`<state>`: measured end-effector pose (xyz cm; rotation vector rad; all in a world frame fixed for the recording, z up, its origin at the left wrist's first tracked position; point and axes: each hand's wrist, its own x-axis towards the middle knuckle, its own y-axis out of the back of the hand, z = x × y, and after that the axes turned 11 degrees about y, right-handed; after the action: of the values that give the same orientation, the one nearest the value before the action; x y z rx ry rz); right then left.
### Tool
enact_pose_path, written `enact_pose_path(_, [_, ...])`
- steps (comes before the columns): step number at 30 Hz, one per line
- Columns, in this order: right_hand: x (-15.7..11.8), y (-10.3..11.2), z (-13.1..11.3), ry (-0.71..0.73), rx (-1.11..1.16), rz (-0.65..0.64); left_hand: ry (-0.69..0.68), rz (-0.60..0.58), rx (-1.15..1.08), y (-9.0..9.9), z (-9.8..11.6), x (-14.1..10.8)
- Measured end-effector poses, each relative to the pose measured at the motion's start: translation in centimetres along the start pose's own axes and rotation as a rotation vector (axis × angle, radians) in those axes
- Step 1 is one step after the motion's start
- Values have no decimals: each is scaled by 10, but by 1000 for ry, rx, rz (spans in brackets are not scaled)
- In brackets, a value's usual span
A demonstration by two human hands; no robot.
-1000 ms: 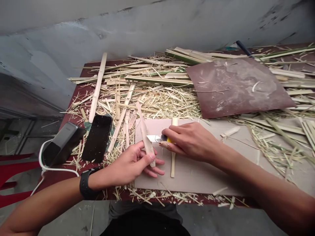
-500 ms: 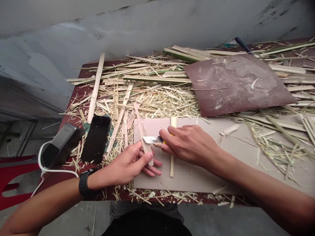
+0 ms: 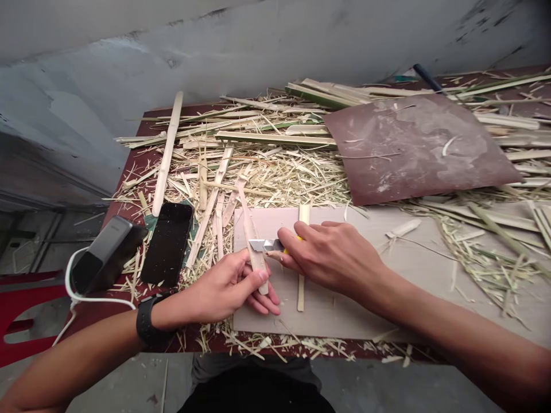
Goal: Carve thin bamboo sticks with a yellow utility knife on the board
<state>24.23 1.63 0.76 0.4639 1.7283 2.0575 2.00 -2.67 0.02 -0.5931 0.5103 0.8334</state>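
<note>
My left hand (image 3: 241,284) pinches the near end of a slim pale bamboo strip (image 3: 250,229), its thumb on top and fingers beneath. The strip tilts away from me and narrows toward its far end. In my right hand (image 3: 329,252) is a utility knife (image 3: 270,245); a bit of its yellow handle shows between the fingers. The blade lies across the strip, touching it just beyond my left thumb. Below my right hand a second bamboo strip (image 3: 301,292) rests on a pale board (image 3: 275,318), partly covered by the hand.
Bamboo shavings (image 3: 297,172) and split bamboo lengths (image 3: 275,139) cover the back of the table. A brown sheet (image 3: 422,149) lies over them at right. On the left are a black phone (image 3: 167,244) and a dark device (image 3: 107,252) with a white cable (image 3: 68,281).
Both hands keep nearly the same place. The knife blade has shifted very slightly on the strip, and the left fingers have curled in a little.
</note>
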Motion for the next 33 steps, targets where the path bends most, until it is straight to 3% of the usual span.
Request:
enact_pose_path(11, [4, 3, 8, -6, 66, -78, 6, -44, 14, -4, -2, -2])
enact_pose_path(17, [1, -4, 14, 16, 73, -57, -1, -37, -60, -2, -1, -1])
enact_pose_path(33, [0, 2, 5, -33, 22, -45, 58, -45, 54, 0, 1, -2])
